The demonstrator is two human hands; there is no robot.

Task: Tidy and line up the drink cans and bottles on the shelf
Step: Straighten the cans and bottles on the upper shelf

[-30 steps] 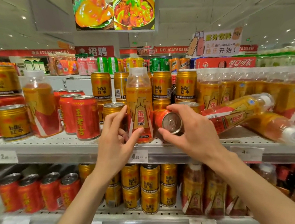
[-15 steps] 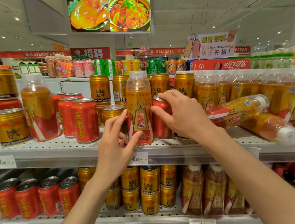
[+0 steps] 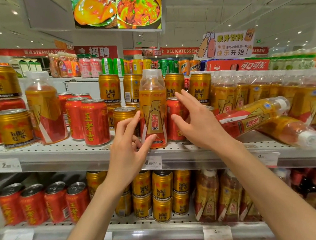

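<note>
An upright gold-and-red drink bottle [image 3: 153, 108] stands at the front of the white shelf [image 3: 61, 152]. My left hand [image 3: 129, 146] rests against its lower left side, thumb on the base and index finger along its edge. A red can [image 3: 173, 118] stands upright just right of the bottle. My right hand [image 3: 201, 124] hovers in front of that can with fingers spread, holding nothing. Behind my left hand sits a gold can [image 3: 123, 115]. On the right, two bottles lie on their sides, one [image 3: 253, 116] across the other [image 3: 290, 130].
Red cans [image 3: 95, 123] and gold Red Bull cans [image 3: 14, 127] crowd the left of the shelf, with a tilted bottle [image 3: 45, 109] among them. Upright bottles [image 3: 264, 92] fill the back right. The lower shelf [image 3: 162, 231] carries more cans and bottles.
My right hand turned the red can from lying to upright, set it beside the bottle, and let go with fingers spreading. My left hand stayed at the bottle.
</note>
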